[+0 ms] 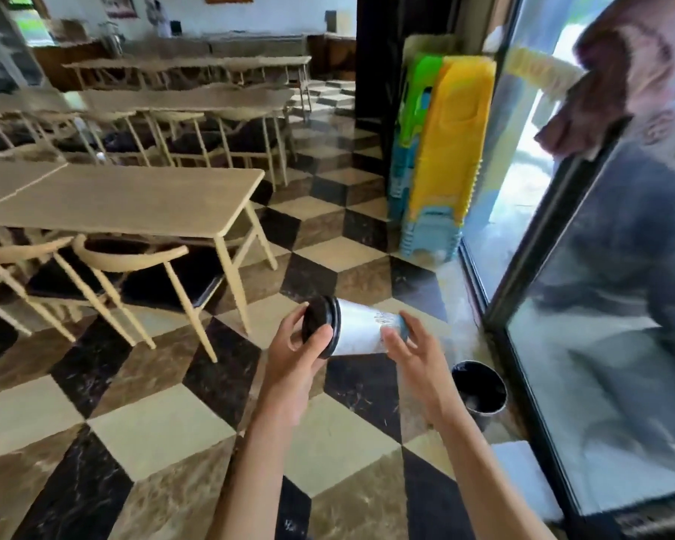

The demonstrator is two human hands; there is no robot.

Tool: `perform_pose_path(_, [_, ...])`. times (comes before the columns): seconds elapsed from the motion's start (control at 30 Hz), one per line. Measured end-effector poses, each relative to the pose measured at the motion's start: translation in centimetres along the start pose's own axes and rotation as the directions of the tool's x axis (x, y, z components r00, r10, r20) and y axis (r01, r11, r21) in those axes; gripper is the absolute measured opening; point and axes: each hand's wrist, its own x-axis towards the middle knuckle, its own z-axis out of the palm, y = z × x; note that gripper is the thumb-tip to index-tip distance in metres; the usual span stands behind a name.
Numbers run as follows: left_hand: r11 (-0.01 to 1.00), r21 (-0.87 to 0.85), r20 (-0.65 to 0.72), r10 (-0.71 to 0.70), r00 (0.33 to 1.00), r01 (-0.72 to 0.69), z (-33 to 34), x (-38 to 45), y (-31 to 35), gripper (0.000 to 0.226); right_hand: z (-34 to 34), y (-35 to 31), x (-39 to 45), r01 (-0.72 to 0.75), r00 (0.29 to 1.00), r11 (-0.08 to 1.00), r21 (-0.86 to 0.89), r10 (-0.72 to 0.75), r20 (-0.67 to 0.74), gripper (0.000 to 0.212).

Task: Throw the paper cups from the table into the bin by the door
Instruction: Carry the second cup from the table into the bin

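A white paper cup (361, 331) with a black lid lies sideways in the air between both hands, above the floor. My left hand (295, 350) grips its lidded end. My right hand (410, 344) touches the cup's base with spread fingers. A small round black bin (480, 387) stands on the floor to the lower right of the cup, beside the glass door (601, 325). The wooden table (133, 200) stands to the left, well apart from the hands.
Wooden chairs (133, 267) are tucked under the tables at left. A stack of coloured plastic stools (441, 157) stands by the door frame. Another person's sleeve (620, 91) shows at the upper right near the door. Chequered floor tiles (153, 422) spread below.
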Motion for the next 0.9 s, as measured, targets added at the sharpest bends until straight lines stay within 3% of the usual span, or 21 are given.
perform_pose_path(0.1, [1.000, 0.019, 0.112, -0.021, 0.993, 0.019, 5.2, 3.4, -2.0, 0.045, -4.8, 1.6, 1.6, -0.049, 0.993, 0.998, 0.038, 0.052, -0.108, 0.057])
perform_pose_path(0.2, [0.999, 0.017, 0.201, -0.051, 0.978, 0.048, 10.2, 7.1, -4.0, 0.036, -8.9, 3.2, 3.8, -0.064, 0.970, 0.997, 0.036, 0.071, -0.233, 0.033])
perform_pose_path(0.23, [0.998, 0.009, 0.232, -0.066, 0.970, 0.066, 11.8, 8.5, -4.7, 0.036, -10.2, 3.7, 4.8, -0.084, 0.959, 0.996, 0.034, 0.090, -0.269, 0.034])
perform_pose_path(0.43, [0.987, 0.073, 0.419, -0.158, 0.894, 0.140, 19.9, 18.4, -9.3, 0.048, -16.6, 7.6, 12.3, -0.198, 0.883, 0.980, 0.002, 0.179, -0.434, 0.080])
perform_pose_path(0.57, [0.972, 0.151, 0.504, -0.231, 0.832, 0.179, 24.7, 25.1, -12.2, 0.055, -21.1, 9.7, 18.0, -0.287, 0.825, 0.957, 0.044, 0.271, -0.496, 0.064])
perform_pose_path(0.7, [0.941, 0.261, 0.562, -0.330, 0.759, 0.216, 29.0, 29.9, -15.1, 0.063, -24.9, 11.9, 22.0, -0.370, 0.774, 0.926, 0.075, 0.352, -0.526, 0.064])
perform_pose_path(0.9, [0.878, 0.380, 0.552, -0.467, 0.691, 0.291, 33.4, 33.4, -21.2, 0.057, -28.5, 18.0, 25.1, -0.514, 0.686, 0.851, 0.106, 0.482, -0.545, 0.062])
